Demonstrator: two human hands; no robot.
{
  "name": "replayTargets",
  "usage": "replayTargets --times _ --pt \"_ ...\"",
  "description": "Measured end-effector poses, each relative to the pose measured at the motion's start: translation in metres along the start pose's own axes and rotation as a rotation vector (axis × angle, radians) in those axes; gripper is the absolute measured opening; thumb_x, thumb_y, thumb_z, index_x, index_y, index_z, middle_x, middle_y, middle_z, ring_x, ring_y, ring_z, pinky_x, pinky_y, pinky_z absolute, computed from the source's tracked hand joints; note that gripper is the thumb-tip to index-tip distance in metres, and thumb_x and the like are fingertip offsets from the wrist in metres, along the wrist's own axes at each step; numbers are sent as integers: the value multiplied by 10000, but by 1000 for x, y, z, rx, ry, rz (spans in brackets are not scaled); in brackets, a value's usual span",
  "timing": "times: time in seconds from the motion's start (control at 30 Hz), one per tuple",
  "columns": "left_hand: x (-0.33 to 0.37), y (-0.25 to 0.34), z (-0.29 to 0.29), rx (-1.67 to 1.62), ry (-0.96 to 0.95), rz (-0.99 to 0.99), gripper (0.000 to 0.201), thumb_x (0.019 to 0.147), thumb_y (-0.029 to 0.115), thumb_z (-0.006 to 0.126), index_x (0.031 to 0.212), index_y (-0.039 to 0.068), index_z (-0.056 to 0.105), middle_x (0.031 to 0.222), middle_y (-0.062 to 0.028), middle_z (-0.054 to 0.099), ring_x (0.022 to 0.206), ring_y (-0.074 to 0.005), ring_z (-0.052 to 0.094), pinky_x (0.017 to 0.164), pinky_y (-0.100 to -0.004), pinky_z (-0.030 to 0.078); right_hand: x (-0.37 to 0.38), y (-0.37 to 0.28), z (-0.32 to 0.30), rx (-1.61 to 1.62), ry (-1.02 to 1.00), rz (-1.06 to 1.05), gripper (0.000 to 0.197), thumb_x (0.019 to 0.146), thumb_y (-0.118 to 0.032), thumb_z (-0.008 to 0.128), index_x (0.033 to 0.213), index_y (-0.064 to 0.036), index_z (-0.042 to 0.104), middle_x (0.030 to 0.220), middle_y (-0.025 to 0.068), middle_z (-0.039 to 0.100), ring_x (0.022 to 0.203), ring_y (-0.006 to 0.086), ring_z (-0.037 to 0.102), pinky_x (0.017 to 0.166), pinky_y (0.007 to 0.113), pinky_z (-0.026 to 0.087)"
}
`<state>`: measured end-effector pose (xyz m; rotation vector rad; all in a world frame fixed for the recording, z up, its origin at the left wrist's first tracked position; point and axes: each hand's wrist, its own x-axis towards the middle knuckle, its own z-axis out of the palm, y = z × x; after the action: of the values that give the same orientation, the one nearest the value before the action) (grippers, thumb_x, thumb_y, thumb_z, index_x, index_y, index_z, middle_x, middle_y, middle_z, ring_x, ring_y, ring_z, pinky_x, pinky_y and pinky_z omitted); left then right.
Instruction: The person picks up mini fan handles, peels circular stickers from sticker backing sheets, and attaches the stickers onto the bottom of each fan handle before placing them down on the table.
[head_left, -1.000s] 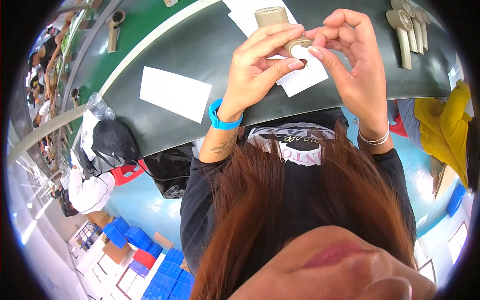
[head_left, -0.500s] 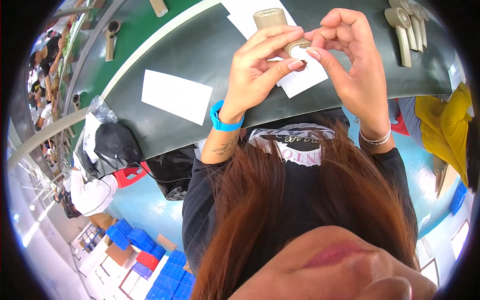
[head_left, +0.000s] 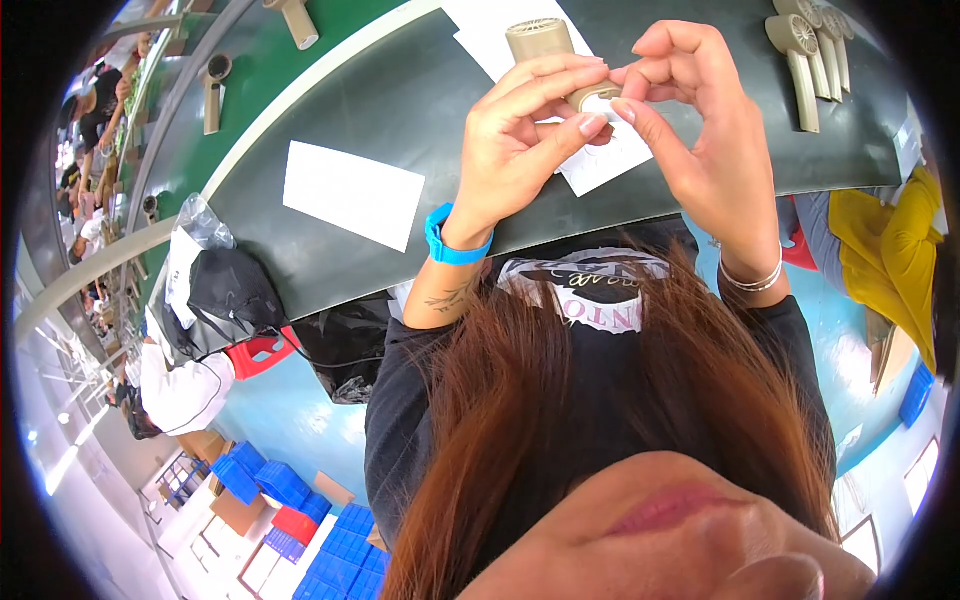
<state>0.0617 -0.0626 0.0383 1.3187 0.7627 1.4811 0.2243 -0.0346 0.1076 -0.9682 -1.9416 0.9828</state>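
A beige handheld fan (head_left: 540, 38) with a round grille head lies across my fingers, over the dark table. My left hand (head_left: 525, 125), with a blue wristband, wraps round its handle, the thumb near the handle's end. My right hand (head_left: 695, 120) is at that same end, its thumb and fingertips closing on the rim and the other fingers curled. A white patch shows at the handle's end, between the two thumbs; I cannot tell what it is. Sheets of white paper (head_left: 600, 172) lie beneath my hands.
Several more beige fans (head_left: 797, 45) lie in a group at the right. Another white sheet (head_left: 353, 195) rests left of my hands. Beyond the table's pale rim, fans (head_left: 214, 92) lie on a green belt (head_left: 255, 75). A black bag (head_left: 235, 288) sits at the left edge.
The fan's handle end has tilted slightly, so less of its opening shows. Both hands stay nearly in place. Fans on the green belt have shifted left and nearer.
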Motion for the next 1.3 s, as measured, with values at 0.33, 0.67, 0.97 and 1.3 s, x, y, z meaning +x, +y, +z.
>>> replayTargets --times 0.33,0.67,0.97,1.3 --pt "-1 -3 8 36 48 13 312 825 -51 632 1135 -41 603 1172 -143 518 883 -211 646 743 -302 596 -10 -4 2 -335 143 -135 457 782 20 641 1185 -36 433 831 36 624 886 197 627 854 309 432" --pt "-6 -1 7 63 68 58 313 816 -86 618 1127 -55 597 1177 -144 510 846 -194 655 734 -285 594 -7 -21 9 -618 207 -123 558 682 -38 728 1171 -47 462 876 59 583 893 231 564 791 313 413" --pt "71 -6 -45 369 204 287 258 719 -27 758 920 -13 596 961 -114 627 730 -127 637 603 -219 509 11 -16 -61 -429 291 -404 460 711 -73 693 1139 -57 525 944 91 553 874 239 548 727 357 405" --pt "161 -73 -173 338 435 191 204 781 6 713 930 1 573 945 -130 632 664 -160 636 598 -275 538 87 -16 -78 -396 314 -620 360 760 -67 666 1105 -50 564 920 63 574 830 201 566 719 320 441"
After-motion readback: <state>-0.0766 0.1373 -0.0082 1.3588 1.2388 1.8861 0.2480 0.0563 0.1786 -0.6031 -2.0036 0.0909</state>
